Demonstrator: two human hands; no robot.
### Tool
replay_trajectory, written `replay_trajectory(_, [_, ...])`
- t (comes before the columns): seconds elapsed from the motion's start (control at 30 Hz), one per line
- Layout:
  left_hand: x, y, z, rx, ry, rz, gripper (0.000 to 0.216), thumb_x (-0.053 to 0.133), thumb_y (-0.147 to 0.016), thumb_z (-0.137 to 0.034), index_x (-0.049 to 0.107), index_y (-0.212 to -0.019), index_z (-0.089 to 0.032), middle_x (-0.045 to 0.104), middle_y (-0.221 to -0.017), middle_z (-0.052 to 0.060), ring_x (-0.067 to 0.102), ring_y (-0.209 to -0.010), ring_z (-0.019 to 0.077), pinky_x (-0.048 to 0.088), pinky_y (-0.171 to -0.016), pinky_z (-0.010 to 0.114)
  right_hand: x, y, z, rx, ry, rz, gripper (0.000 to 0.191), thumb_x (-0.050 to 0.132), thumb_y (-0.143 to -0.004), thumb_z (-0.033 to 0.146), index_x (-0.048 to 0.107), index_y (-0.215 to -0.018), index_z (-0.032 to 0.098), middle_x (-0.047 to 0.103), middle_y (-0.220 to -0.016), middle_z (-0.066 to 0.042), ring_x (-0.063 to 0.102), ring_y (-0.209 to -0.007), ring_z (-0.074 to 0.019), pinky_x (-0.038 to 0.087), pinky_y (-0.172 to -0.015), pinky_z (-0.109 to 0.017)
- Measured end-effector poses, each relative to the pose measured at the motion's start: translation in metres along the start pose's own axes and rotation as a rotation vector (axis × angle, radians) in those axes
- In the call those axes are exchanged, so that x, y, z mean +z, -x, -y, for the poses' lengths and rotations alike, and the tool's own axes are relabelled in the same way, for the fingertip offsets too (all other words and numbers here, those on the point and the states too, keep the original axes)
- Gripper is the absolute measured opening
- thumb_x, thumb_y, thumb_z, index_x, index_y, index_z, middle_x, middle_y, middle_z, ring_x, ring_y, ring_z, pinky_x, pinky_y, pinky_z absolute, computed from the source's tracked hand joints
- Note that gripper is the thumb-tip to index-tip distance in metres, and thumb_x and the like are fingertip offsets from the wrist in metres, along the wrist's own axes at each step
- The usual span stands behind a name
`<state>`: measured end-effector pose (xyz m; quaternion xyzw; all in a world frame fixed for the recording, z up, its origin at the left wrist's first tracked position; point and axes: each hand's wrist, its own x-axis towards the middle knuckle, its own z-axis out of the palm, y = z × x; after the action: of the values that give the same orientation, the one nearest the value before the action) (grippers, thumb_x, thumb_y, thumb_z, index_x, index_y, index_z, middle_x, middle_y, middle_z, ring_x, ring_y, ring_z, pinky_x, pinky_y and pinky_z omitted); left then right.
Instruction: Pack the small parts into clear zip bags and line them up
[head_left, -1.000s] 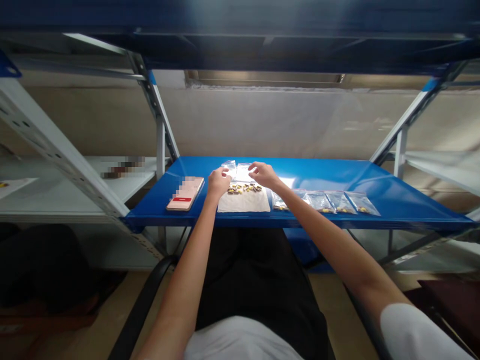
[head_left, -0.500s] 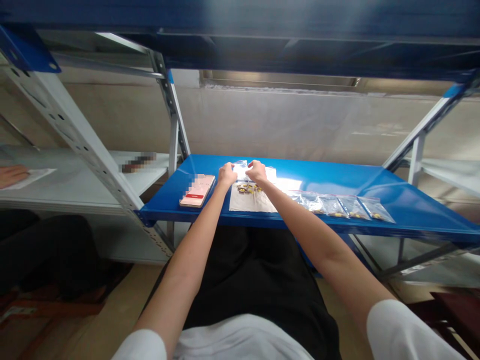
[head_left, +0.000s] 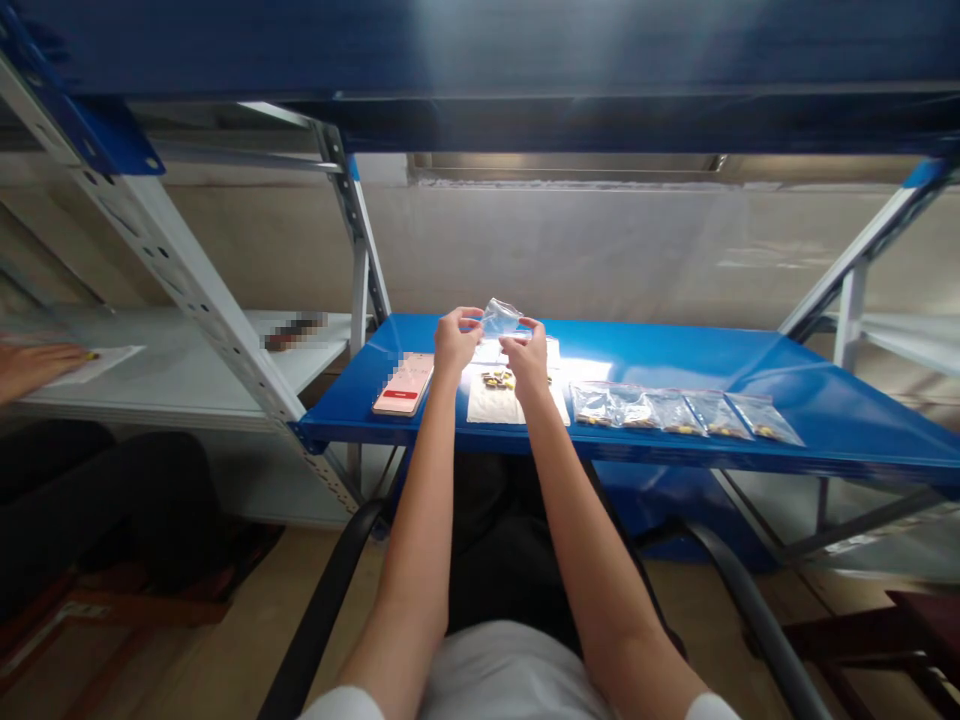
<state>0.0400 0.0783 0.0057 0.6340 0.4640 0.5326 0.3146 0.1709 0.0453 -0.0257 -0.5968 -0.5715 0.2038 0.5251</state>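
Note:
Between my two hands a small clear plastic bag (head_left: 501,318) is held up above the blue shelf. My left hand (head_left: 457,340) pinches its left side, and my right hand (head_left: 528,352) pinches its right side. Beneath them a pale cloth or paper sheet (head_left: 491,408) lies on the shelf, bearing several yellow and dark capsule-like pieces (head_left: 496,380). Behind the sheet sit more flat clear bags (head_left: 489,352), partly hidden by my hands. To the right, several clear bags (head_left: 679,412) with yellowish pieces inside lie in a row.
A phone (head_left: 405,388) with a pinkish screen lies left of the sheet on the blue shelf (head_left: 660,350). Metal posts (head_left: 172,270) stand at both sides, and another blue shelf (head_left: 525,60) hangs overhead. At far left, another person's hand (head_left: 41,365) rests near a white sheet.
My hands have lifted a clear bag off the flat bags behind the sheet and now hold it upright between them. The view has shifted slightly, and chair armrests now show.

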Motion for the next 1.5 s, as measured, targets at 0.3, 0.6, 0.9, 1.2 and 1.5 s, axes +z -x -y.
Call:
replay_trajectory(0.3, [-0.027,0.067,-0.011,0.016,0.191,0.337,0.038,0.072,-0.076,-0.007,0.077,-0.112,-0.021,0.077,-0.108,0.007,0.072,-0.102,0.0196,0.06,-0.087,0.03,-0.044,0.047,0.017,0.051,-0.255,-0.047,0.027,0.062,-0.09,0.04,0.063,-0.111,0.023,0.075,-0.103,-0.008,0.075,-0.09,-0.0238,0.054,-0.068,-0.03])
replay_trajectory(0.6, [-0.04,0.07,-0.013,0.027,0.002,0.408,0.048,0.082,-0.081,-0.028,0.071,-0.127,-0.018,0.074,-0.124,0.012,0.072,-0.108,0.0251,0.059,-0.09,0.036,-0.052,0.046,0.014,0.051,-0.303,0.107,0.032,0.082,-0.077,0.043,0.063,-0.081,0.018,0.07,-0.074,-0.005,0.073,-0.069,-0.0199,0.048,-0.048,-0.022])
replay_trajectory(0.9, [-0.008,0.082,-0.033,0.181,-0.48,0.273,0.062,0.082,-0.082,-0.03,0.066,-0.139,-0.013,0.069,-0.137,0.02,0.067,-0.125,0.0338,0.053,-0.103,0.04,-0.045,0.049,0.02,-0.01,-0.22,0.201,0.034,0.071,-0.088,0.051,0.071,-0.082,0.017,0.077,-0.08,-0.008,0.066,-0.062,-0.0151,0.052,-0.053,-0.024])
replay_trajectory(1.2, [-0.008,0.079,-0.027,0.139,-0.42,0.275,0.063,0.081,-0.084,-0.042,0.067,-0.137,-0.013,0.073,-0.13,0.017,0.073,-0.109,0.0274,0.056,-0.091,0.032,-0.047,0.046,0.011,-0.026,-0.241,0.225,0.032,0.071,-0.087,0.048,0.073,-0.083,0.016,0.073,-0.073,-0.006,0.063,-0.06,-0.0142,0.05,-0.049,-0.023])
replay_trajectory(1.5, [-0.008,0.079,-0.024,0.152,-0.387,0.277,0.056,0.079,-0.087,-0.047,0.07,-0.13,-0.013,0.074,-0.121,0.013,0.072,-0.095,0.0221,0.055,-0.082,0.029,-0.051,0.045,0.01,-0.058,-0.212,0.239,0.053,0.065,-0.09,0.068,0.072,-0.076,0.017,0.068,-0.07,-0.006,0.062,-0.063,-0.0148,0.052,-0.052,-0.024])
